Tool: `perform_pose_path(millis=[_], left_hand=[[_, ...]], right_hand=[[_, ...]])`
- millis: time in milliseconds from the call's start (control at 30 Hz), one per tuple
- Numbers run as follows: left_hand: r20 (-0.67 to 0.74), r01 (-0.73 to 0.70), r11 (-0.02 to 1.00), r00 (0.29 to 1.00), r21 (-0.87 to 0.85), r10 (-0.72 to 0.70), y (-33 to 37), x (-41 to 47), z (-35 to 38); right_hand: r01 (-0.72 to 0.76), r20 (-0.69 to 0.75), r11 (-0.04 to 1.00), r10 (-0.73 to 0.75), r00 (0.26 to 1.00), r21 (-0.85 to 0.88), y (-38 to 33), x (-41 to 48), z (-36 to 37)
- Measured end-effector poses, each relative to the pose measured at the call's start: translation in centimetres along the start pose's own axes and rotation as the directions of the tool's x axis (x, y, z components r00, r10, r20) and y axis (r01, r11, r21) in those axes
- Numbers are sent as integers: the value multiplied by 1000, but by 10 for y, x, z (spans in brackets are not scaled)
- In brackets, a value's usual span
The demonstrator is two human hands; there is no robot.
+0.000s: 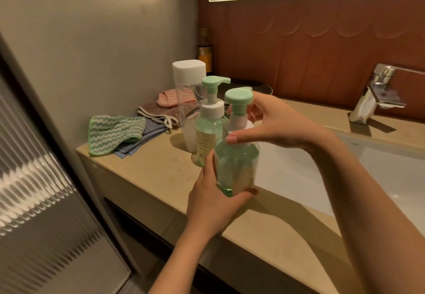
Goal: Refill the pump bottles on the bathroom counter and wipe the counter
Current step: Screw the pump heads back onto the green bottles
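My left hand (211,199) cups the base of the near pump bottle (236,164), fingers curled under it; my right hand (273,125) pinches the white collar below the green pump head. I hold the bottle just above the front strip of the counter (142,171), beside the sink (391,178). It is clear plastic, partly full, so I judge it light, a little squashy and likely slick; the body is best held low and the collar is the place to twist. The second bottle (207,130) and a tall refill container (187,82) stand just behind, easy to knock; the cloths (112,132) lie well left; the counter edge is close below, and open room lies over the basin.
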State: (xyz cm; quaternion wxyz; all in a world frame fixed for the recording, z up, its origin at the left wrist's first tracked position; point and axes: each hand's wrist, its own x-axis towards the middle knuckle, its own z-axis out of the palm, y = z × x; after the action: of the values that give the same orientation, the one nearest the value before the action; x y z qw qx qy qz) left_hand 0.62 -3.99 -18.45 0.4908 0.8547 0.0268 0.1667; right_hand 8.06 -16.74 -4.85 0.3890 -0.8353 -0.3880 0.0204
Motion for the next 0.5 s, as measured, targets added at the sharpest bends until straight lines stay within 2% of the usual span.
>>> perform_pose_path(millis=[67,167,233,400,500], left_hand=[[-2,15,1000,1000,-12,-15,0,0,0],[-9,8,1000,1000,7,-8,0,0,0],[-7,-3,1000,1000,24,4,-1,0,0],[2,-14,1000,1000,21,14,-1,0,0],[-6,2,1000,1000,-12,-2,0,-1,-1]], right_hand=[[-4,36,1000,3,999,28,0,0,0],[-2,183,980,-35,983,197,6,-6,-10],[-6,243,968,-57,968,251,10,-11,-16],[6,89,993,-17,996,118,11,-4,-7],[27,75,998,-32,997,64,4,2,6]])
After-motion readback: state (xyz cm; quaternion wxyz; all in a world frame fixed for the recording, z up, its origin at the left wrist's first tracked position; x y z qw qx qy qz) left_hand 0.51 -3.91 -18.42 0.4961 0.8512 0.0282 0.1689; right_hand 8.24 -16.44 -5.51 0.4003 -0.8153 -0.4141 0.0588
